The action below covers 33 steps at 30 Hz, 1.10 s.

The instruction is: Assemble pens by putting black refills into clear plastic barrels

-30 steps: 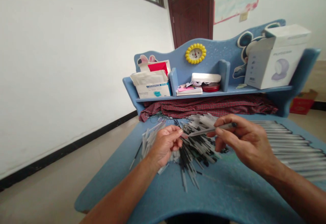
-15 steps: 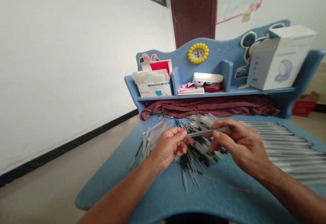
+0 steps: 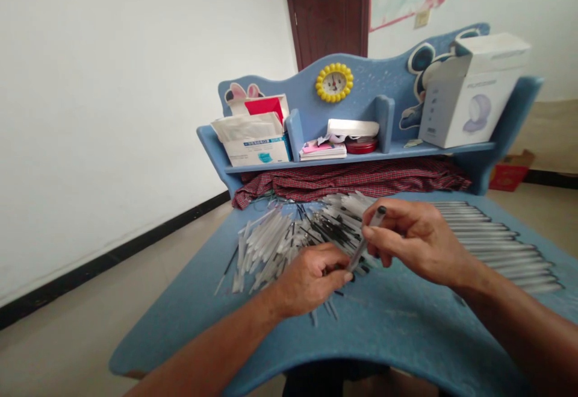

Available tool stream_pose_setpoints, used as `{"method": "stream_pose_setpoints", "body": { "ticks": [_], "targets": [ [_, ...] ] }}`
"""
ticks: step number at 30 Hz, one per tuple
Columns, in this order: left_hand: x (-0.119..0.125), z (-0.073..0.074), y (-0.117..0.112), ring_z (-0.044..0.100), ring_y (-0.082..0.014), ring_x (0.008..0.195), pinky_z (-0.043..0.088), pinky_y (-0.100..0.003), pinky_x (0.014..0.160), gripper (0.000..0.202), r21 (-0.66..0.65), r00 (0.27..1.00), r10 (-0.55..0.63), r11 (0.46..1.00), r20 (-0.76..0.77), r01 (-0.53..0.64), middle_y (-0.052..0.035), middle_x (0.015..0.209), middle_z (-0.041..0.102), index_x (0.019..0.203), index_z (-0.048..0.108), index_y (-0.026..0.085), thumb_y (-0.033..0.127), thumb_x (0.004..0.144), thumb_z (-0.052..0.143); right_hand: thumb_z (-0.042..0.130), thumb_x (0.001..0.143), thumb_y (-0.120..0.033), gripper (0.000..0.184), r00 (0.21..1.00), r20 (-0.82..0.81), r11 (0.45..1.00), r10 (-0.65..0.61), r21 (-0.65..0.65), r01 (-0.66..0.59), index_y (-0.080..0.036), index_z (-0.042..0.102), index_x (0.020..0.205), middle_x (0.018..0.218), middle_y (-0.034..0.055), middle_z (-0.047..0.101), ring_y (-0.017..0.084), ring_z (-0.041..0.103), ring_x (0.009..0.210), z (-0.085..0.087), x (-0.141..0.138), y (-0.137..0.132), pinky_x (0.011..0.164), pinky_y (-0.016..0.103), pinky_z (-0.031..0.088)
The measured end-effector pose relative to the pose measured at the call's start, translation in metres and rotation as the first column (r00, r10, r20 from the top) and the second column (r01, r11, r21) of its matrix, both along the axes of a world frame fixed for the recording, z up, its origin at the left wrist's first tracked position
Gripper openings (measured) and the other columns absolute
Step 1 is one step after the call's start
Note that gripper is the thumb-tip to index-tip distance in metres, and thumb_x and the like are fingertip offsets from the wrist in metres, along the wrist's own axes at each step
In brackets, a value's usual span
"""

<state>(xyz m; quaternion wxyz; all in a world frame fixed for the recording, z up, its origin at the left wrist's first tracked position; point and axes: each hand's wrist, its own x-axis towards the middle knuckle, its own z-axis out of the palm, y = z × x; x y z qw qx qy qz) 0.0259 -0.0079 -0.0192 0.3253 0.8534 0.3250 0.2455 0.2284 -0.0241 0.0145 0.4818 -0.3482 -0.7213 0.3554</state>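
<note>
The pile of clear tubes and thin black sticks (image 3: 280, 240) lies on the left part of the blue desk (image 3: 397, 331). There are too many to count, and they lie on top of each other, so some are hidden. The left hand (image 3: 311, 279) rests on the near edge of this pile. Its arm comes up from the bottom edge. The fingers are curled under, so I cannot tell if they pinch anything. The thumb tip touches the low end of one pen (image 3: 366, 239), and that end is hard to see. The pen is tilted, with its dark top end up and away. The right hand (image 3: 410, 240) pinches the pen near its top, between thumb and fingers, a little above the desk. Its arm runs off the right corner. Behind it lies a neat row of pens (image 3: 492, 243), side by side. The hand hides part of the row. It shows more than ten pens.
</note>
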Motion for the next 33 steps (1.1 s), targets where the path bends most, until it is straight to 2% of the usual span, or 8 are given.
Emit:
{"method": "stream_pose_setpoints", "body": {
  "ticks": [2,5,10,14,19,24,33],
  "targets": [
    [0.002,-0.002,-0.001,0.052,-0.0125,0.068,0.040,-0.023,0.063,0.015,0.047,0.999,-0.029,0.998,-0.028,0.030,0.0006,0.068,0.052,0.071,0.061,0.014,0.024,0.081,0.059,0.055,0.083,-0.022,0.009,0.996,0.076,0.999,0.039,0.019,-0.040,-0.015,0.056,0.078,0.052,-0.0037,0.053,0.008,0.049,0.041,-0.001,-0.001,-0.001,0.039,0.020,0.034],
    [0.003,-0.009,-0.002,0.050,-0.0120,0.066,0.039,-0.022,0.061,0.015,0.060,0.996,-0.072,0.995,-0.058,0.075,0.0011,0.068,0.050,0.071,0.058,0.014,0.024,0.082,0.057,0.053,0.083,-0.021,0.011,0.985,0.154,0.996,0.076,0.037,-0.082,-0.015,0.055,0.075,0.052,-0.0056,0.045,0.007,0.043,0.044,-0.004,-0.003,-0.002,0.040,0.020,0.031],
    [0.005,-0.018,-0.004,0.049,-0.0114,0.064,0.039,-0.022,0.061,0.008,0.125,0.990,-0.069,0.988,-0.126,0.085,0.0020,0.067,0.050,0.073,0.055,0.014,0.017,0.080,0.057,0.051,0.081,-0.021,0.015,0.962,0.271,0.992,0.039,0.106,-0.070,-0.016,0.051,0.067,0.052,-0.0071,0.033,0.006,0.030,0.047,-0.009,-0.007,0.000,0.042,0.022,0.023],
    [0.006,-0.023,-0.004,0.053,-0.0125,0.067,0.041,-0.023,0.064,0.002,0.167,0.986,-0.045,0.983,-0.157,0.072,0.0007,0.071,0.054,0.078,0.056,0.014,0.014,0.079,0.057,0.049,0.083,-0.023,0.017,0.938,0.347,0.990,0.018,0.127,-0.066,-0.017,0.048,0.067,0.052,-0.0061,0.035,0.007,0.031,0.048,-0.012,-0.008,0.000,0.045,0.023,0.024],
    [0.006,-0.027,-0.002,0.056,-0.0136,0.070,0.043,-0.023,0.066,0.002,0.154,0.974,-0.054,0.984,-0.221,0.090,-0.0001,0.075,0.058,0.078,0.055,0.016,0.014,0.079,0.055,0.047,0.082,-0.023,0.017,0.910,0.414,0.989,-0.009,0.137,-0.052,-0.018,0.048,0.067,0.053,-0.0056,0.037,0.007,0.033,0.048,-0.013,-0.010,0.000,0.046,0.024,0.023],
    [0.008,-0.024,-0.002,0.054,-0.0124,0.064,0.041,-0.022,0.061,0.004,0.156,0.964,-0.026,0.985,-0.263,0.069,0.0010,0.068,0.055,0.073,0.055,0.015,0.013,0.076,0.056,0.047,0.079,-0.019,0.014,0.908,0.419,0.992,-0.006,0.114,-0.046,-0.018,0.046,0.065,0.051,-0.0061,0.037,0.007,0.033,0.047,-0.012,-0.010,0.000,0.045,0.023,0.021],
    [0.011,-0.019,-0.005,0.055,-0.0130,0.065,0.042,-0.023,0.063,0.008,0.137,0.956,-0.010,0.989,-0.292,0.052,0.0002,0.071,0.059,0.080,0.059,0.016,0.012,0.075,0.055,0.047,0.078,-0.014,0.010,0.915,0.401,0.995,0.035,0.072,-0.070,-0.018,0.050,0.069,0.049,-0.0058,0.046,0.008,0.039,0.046,-0.012,-0.009,0.003,0.045,0.023,0.021]
  ]
}}
